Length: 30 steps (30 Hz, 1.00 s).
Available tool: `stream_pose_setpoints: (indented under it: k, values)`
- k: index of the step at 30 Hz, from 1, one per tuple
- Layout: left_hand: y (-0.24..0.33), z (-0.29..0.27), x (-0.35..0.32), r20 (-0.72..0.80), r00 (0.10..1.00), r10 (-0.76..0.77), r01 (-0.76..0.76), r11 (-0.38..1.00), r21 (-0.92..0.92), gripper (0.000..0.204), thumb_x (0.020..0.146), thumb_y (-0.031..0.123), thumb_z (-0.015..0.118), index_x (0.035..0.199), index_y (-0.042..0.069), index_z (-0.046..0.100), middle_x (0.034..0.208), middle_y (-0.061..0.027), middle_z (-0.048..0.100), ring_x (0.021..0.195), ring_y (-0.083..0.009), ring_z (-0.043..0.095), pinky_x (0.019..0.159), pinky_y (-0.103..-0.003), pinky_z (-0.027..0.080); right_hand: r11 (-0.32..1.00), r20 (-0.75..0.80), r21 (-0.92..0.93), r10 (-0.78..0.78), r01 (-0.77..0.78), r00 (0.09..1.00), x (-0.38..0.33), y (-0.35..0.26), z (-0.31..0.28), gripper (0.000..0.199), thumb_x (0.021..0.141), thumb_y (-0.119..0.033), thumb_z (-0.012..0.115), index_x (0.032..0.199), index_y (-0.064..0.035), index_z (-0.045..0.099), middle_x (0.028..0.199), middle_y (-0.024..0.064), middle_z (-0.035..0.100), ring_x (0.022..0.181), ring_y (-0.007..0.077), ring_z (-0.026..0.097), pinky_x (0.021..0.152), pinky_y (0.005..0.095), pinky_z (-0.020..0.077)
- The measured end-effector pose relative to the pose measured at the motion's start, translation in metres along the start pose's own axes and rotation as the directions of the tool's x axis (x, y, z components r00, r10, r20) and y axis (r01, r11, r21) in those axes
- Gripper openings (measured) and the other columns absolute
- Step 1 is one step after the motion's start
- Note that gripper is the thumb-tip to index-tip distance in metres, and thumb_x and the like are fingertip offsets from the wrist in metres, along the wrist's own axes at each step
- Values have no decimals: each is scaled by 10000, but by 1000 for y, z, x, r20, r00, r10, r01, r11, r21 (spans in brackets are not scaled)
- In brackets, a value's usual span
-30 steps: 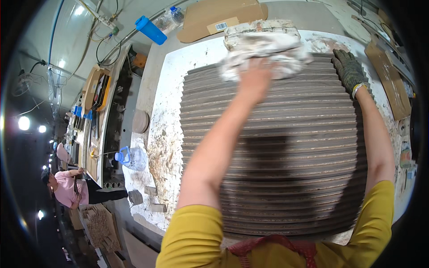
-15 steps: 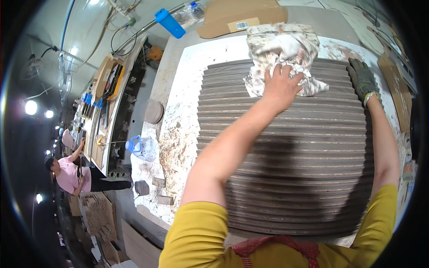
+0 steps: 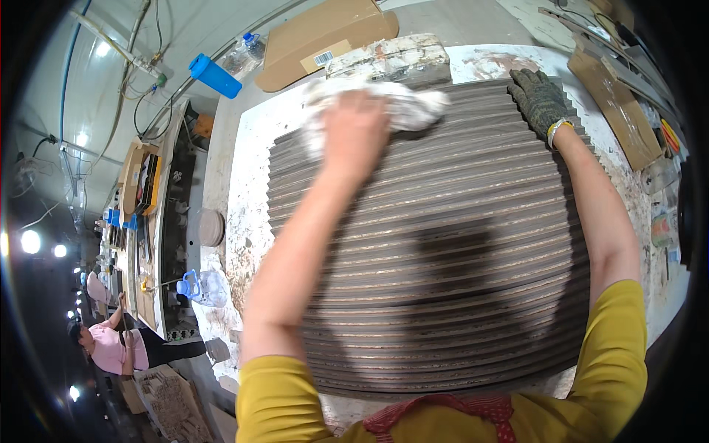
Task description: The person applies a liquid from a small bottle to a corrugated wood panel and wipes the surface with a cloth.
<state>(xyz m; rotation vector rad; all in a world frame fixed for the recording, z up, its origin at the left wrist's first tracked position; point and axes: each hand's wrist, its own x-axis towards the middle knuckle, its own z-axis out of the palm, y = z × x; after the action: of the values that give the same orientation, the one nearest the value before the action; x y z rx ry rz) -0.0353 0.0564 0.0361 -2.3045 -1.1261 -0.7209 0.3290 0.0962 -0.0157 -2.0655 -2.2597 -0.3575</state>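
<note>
A wide dark ribbed panel (image 3: 458,251) with many long grooves lies flat on a stained white worktable (image 3: 247,199). My left hand (image 3: 356,125) presses a crumpled white rag (image 3: 417,107) onto the panel's far left part, fingers wrapped over the cloth. My right hand (image 3: 538,94), in a dark knitted glove, rests flat on the panel's far right corner. A paint-stained block (image 3: 391,60) sits just beyond the rag at the table's far edge.
A flat cardboard piece (image 3: 325,33), a blue cylinder bottle (image 3: 214,75) and a clear bottle (image 3: 247,48) lie beyond the table. A plastic water jug (image 3: 201,286) stands at the left. Boards and tools line the right side (image 3: 613,103). A person in pink (image 3: 111,343) works at far left.
My left hand has slid the rag to the left and further along the panel's far edge. The gloved right hand stays on the far right corner.
</note>
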Motion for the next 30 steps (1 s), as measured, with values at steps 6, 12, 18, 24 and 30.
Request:
stream_pose_setpoints:
  k: [6, 12, 18, 24, 30]
  values:
    - [11, 59, -9, 268, 932, -244, 269, 961, -59, 311, 907, 295, 518, 1129, 98, 613, 1258, -125, 542, 1162, -325, 492, 901, -467, 445, 982, 42, -151, -104, 110, 994, -12, 12, -5, 396, 941, -271, 410, 1308, -141, 484, 1409, 102, 412, 1314, 314, 353, 1092, 419, 279]
    - [-185, -13, -131, 377, 719, -584, 456, 805, 379, 284, 932, 247, 463, 957, 31, 646, 994, -176, 628, 972, -331, 592, 844, -440, 451, 998, 13, -30, -62, 62, 998, 0, -8, -6, 404, 940, -279, 419, 1313, -133, 473, 1419, 92, 396, 1323, 305, 337, 1092, 415, 271]
    - [-105, -82, -41, 158, 877, -454, 467, 883, -56, 233, 837, 166, 608, 986, -11, 636, 949, -175, 644, 893, -347, 603, 802, -421, 474, 994, 11, -99, -42, 43, 999, -5, 4, -2, 399, 936, -277, 420, 1308, -144, 477, 1412, 92, 406, 1319, 303, 345, 1085, 427, 281]
    - [47, 10, -24, 538, 841, -52, 207, 950, -231, 435, 907, 334, 478, 1319, 196, 483, 1444, -89, 356, 1342, -349, 279, 1054, -593, 255, 973, 29, -142, -180, 183, 983, -5, 10, -2, 391, 933, -233, 405, 1303, -121, 461, 1418, 107, 399, 1313, 320, 349, 1102, 413, 268]
    - [-97, -16, -129, 512, 751, -416, 405, 904, 140, 452, 954, 297, 403, 1394, 191, 410, 1483, -116, 304, 1372, -331, 246, 1116, -489, 175, 1000, -60, -3, -29, 29, 998, 0, 21, 16, 379, 942, -233, 417, 1299, -115, 468, 1414, 122, 400, 1294, 325, 370, 1092, 411, 274]
